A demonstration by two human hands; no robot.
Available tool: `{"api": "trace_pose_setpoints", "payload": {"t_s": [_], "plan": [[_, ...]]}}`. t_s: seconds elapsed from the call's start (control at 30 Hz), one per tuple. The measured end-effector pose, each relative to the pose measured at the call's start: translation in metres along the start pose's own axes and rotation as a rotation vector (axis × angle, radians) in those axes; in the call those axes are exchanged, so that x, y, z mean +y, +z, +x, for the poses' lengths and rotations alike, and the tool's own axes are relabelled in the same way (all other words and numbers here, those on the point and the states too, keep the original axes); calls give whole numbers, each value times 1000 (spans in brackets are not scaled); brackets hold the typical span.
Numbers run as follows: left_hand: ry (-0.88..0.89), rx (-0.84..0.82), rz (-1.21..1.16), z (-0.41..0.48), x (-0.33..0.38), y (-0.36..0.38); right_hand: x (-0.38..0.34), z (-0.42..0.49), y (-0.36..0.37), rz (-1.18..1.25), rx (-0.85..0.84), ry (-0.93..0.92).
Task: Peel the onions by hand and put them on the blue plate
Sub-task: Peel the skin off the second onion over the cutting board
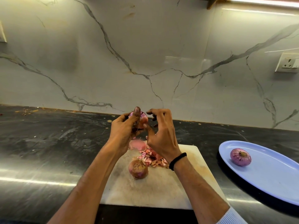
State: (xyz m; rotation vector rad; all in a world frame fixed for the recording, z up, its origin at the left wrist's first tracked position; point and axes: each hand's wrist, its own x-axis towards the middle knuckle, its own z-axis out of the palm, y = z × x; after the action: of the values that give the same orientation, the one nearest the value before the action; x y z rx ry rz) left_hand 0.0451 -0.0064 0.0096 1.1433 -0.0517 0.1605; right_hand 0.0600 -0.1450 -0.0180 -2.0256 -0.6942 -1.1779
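Our left hand (pixel 124 129) wraps the firm, likely slippery onion (pixel 142 120); our right hand (pixel 161 139) curls its fingers at the brittle skin's edge, pinch unclear.

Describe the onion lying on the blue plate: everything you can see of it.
The onion is small, round and purple. It looks peeled: the surface is smooth and slightly glossy, with fine pale lines fanning out from a brownish, rough root end. That end is tilted up toward the camera, so the onion rests partly on its side. It lies alone on the left part of the blue plate, touching nothing but the plate.
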Motion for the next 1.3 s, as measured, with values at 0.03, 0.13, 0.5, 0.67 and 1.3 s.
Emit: {"api": "trace_pose_setpoints", "payload": {"t_s": [0.03, 0.13, 0.5, 0.67, 1.3], "plan": [[2, -10, 10, -1, 0, 0, 0, 0, 0, -17, -19, -21], [13, -12, 42, -2, 0, 0, 0, -1, 0, -47, -38, -38], [35, 40, 59, -1, 0, -2, 5, -2, 2, 0, -33, -73], [42, 40, 37, -1, 0, 1, 6, 0, 0, -22, -26, -96], [-59, -3, -148, -6, 6, 5, 3, -1, 4, 82, 2, 5]]}}
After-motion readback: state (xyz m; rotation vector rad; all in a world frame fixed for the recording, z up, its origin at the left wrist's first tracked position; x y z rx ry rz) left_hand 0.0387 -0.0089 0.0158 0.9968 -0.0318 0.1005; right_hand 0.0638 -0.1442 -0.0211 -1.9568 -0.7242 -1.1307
